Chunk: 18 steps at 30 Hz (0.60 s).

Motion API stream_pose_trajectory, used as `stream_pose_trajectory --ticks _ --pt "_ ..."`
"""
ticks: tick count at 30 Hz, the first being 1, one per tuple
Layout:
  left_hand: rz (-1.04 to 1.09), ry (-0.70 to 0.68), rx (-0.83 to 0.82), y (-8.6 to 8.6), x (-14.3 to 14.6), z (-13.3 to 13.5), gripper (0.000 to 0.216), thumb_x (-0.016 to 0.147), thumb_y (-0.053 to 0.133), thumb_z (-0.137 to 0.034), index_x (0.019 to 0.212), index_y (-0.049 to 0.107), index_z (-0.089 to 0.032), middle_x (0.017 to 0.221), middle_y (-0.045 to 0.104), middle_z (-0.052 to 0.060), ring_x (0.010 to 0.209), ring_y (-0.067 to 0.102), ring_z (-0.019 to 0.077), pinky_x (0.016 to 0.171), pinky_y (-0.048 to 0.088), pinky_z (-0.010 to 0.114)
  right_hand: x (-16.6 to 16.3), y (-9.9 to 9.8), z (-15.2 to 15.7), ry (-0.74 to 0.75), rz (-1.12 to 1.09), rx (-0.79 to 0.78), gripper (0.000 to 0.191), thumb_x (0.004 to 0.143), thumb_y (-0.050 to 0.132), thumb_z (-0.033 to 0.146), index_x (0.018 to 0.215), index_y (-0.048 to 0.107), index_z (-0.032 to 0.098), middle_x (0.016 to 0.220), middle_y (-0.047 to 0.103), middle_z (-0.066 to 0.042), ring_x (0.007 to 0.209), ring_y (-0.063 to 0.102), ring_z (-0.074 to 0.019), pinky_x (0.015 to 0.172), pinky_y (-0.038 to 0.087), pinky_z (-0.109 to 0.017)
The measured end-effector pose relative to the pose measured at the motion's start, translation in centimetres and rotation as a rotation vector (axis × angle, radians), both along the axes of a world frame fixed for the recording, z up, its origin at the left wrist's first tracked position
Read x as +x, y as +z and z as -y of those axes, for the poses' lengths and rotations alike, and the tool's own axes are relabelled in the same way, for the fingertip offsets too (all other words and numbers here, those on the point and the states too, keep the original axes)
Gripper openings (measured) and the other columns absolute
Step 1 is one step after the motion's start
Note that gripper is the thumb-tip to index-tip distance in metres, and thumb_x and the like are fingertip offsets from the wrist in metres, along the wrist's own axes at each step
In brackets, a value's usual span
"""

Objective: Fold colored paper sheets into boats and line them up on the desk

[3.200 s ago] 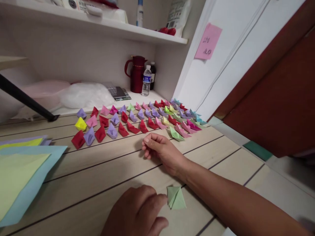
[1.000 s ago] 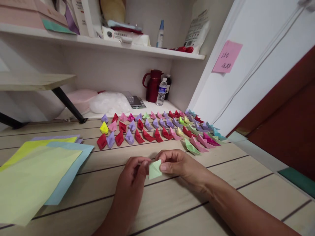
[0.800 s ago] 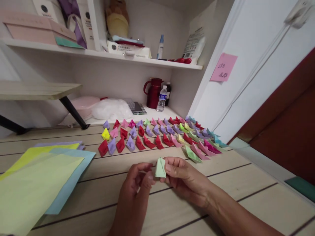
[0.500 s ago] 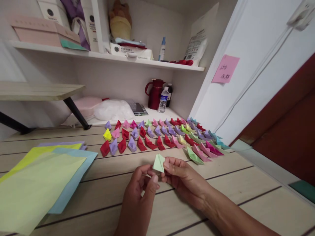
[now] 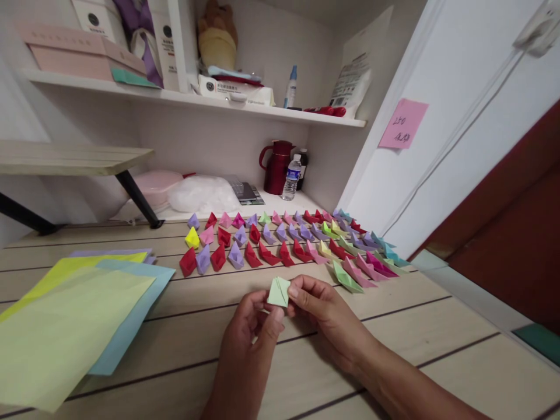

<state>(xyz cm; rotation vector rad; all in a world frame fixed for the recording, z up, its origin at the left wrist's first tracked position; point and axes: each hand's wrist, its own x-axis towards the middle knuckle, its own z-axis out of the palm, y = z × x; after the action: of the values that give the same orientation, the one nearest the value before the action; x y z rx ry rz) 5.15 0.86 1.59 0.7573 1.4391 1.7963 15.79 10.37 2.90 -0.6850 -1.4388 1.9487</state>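
A small folded piece of light green paper [image 5: 279,292] is held up over the slatted table [image 5: 406,326], its flat face showing a diagonal fold line. My right hand [image 5: 321,306] pinches its right edge between thumb and fingers. At the lower left corner, my left hand [image 5: 254,335] has its thumb and fingers closed on the paper; some fingertips are hidden behind it. Just beyond both hands stand rows of folded paper boats in red, purple, pink, yellow, green and blue, among them a light green boat [image 5: 346,277] closest to my right hand.
Loose sheets of coloured paper [image 5: 65,326] lie on the left of the table. A small raised wooden stand [image 5: 79,158] with black legs is behind them. At the back a dark red jug [image 5: 277,168] and a water bottle [image 5: 291,178] stand below a shelf [image 5: 210,104].
The green paper has turned slightly and shows a squarer, wider face now. My left fingers have closed onto its lower left corner, while the right hand keeps its pinch.
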Motion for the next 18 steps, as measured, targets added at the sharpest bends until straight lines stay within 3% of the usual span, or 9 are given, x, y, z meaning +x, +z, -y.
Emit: stream_pose_trajectory --ticks 5,9,12,18 --pt "-0.113 -0.051 -0.109 -0.4 -1.1 0.4 0.029 0.080 0.063 -0.048 0.075 0.063 -0.020 0.065 0.062 -0.002 0.061 0.055 0.0129 0.061 0.045 0.024 0.1 -0.3 0.0 0.024 0.065 0.200 0.027 0.081 0.073 0.040 0.077 0.059 0.017 0.069 0.054 0.002 0.068 0.047 -0.0133 0.067 0.035 -0.027" --pt "-0.162 0.005 -0.176 -0.6 -1.2 0.5 0.027 0.078 0.063 -0.046 0.069 0.062 -0.021 0.062 0.060 -0.002 0.059 0.054 0.0139 0.059 0.043 0.024 0.4 -0.2 0.2 -0.027 0.060 0.341 0.023 0.085 0.070 0.031 0.102 0.057 0.024 0.085 0.055 0.003 0.073 0.050 -0.0132 0.068 0.040 -0.026" --pt "-0.173 0.004 -0.183 -0.5 -1.0 0.5 0.023 0.078 0.063 -0.043 0.070 0.063 -0.021 0.063 0.060 -0.002 0.060 0.054 0.0139 0.060 0.043 0.024 0.6 0.3 0.4 -0.070 0.119 0.544 0.032 0.085 0.069 0.024 0.114 0.056 0.027 0.103 0.057 -0.001 0.084 0.055 -0.0153 0.077 0.045 -0.029" --pt "-0.314 0.083 -0.190 -0.3 -0.7 0.5 0.017 0.074 0.065 -0.036 0.065 0.063 -0.022 0.055 0.057 -0.003 0.056 0.052 0.0146 0.057 0.041 0.024 0.8 0.7 1.0 -0.130 0.236 0.956 0.035 0.081 0.068 0.014 0.114 0.060 0.025 0.104 0.060 -0.004 0.091 0.056 -0.0182 0.081 0.046 -0.030"
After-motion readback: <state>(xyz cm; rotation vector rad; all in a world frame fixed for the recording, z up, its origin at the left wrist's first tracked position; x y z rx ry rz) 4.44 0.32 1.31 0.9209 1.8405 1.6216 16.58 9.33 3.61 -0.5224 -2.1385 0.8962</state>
